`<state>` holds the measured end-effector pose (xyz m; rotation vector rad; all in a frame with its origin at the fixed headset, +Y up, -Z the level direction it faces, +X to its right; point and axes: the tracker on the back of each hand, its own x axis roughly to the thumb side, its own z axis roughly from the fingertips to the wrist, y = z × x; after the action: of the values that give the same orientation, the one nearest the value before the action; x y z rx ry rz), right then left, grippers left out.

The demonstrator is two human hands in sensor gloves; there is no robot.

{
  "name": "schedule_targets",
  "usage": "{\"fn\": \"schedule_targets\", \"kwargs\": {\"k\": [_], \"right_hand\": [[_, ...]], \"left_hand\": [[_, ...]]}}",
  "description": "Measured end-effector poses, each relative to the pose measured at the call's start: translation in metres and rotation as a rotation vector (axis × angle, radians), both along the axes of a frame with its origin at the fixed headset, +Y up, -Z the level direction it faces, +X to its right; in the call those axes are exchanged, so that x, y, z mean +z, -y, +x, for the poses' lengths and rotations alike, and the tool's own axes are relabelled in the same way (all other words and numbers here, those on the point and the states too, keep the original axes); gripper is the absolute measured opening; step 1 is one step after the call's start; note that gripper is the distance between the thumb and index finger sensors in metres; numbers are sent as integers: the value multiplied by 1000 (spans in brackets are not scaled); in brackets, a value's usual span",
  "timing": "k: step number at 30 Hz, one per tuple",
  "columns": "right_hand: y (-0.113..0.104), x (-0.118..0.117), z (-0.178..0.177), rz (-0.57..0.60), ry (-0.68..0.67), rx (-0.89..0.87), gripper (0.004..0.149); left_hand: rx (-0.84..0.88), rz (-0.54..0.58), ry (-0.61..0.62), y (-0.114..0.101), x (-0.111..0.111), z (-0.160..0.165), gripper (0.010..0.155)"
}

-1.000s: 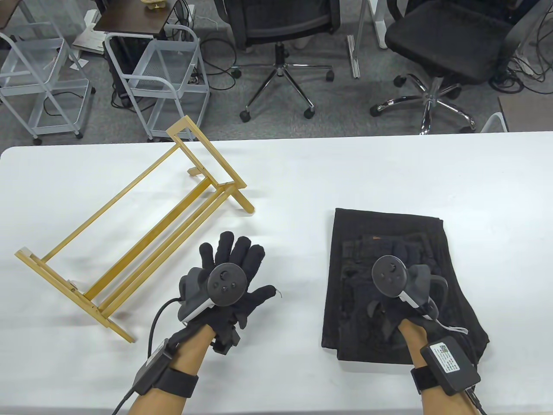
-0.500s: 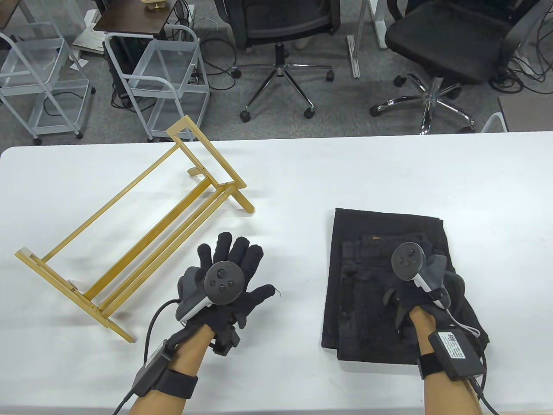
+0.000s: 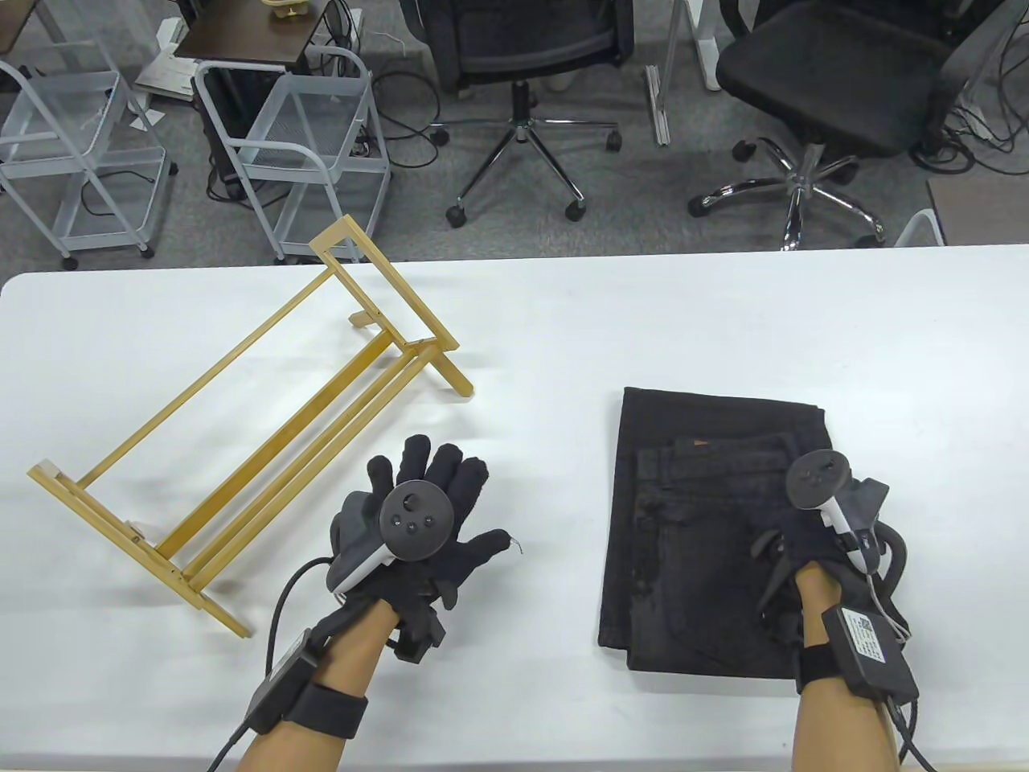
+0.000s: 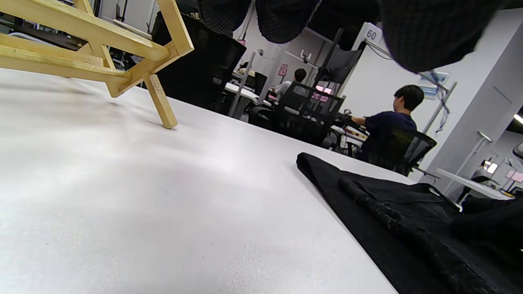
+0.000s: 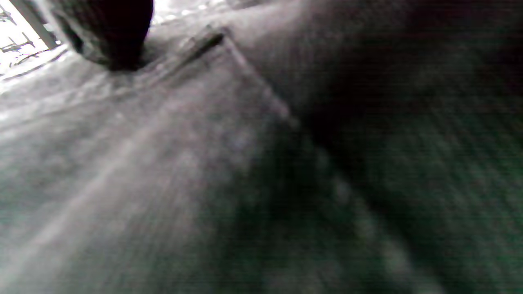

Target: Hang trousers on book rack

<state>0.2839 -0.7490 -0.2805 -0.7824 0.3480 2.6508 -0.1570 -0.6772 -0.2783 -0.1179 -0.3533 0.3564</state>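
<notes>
Book rack (image 3: 241, 418) sits on the left half of the table (image 3: 530, 322), long axis running lower left to upper right; just right of it the left hand (image 3: 426, 531) lies flat on the tabletop, fingers spread, holding nothing. Folded black trousers (image 3: 691, 515) lie right of centre, long axis toward the top of the frame, well apart from the rack. Right hand (image 3: 812, 547) is on their right edge, so it's the nearer one; grip can't be made out.
</notes>
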Motion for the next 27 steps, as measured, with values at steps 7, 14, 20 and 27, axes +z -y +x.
{"fn": "schedule_targets", "kwargs": {"k": [7, 14, 20, 27], "right_hand": [[0, 1, 9, 1, 63, -37, 111], [-3, 8, 25, 8, 251, -121, 116], [2, 17, 37, 0, 360, -306, 108], [1, 19, 37, 5, 315, -432, 78]], "left_hand": [[3, -21, 6, 1, 0, 1, 88], [-6, -46, 6, 3, 0, 1, 87], [-10, -56, 9, 4, 2, 2, 87], [-2, -59, 14, 4, 2, 1, 86]]}}
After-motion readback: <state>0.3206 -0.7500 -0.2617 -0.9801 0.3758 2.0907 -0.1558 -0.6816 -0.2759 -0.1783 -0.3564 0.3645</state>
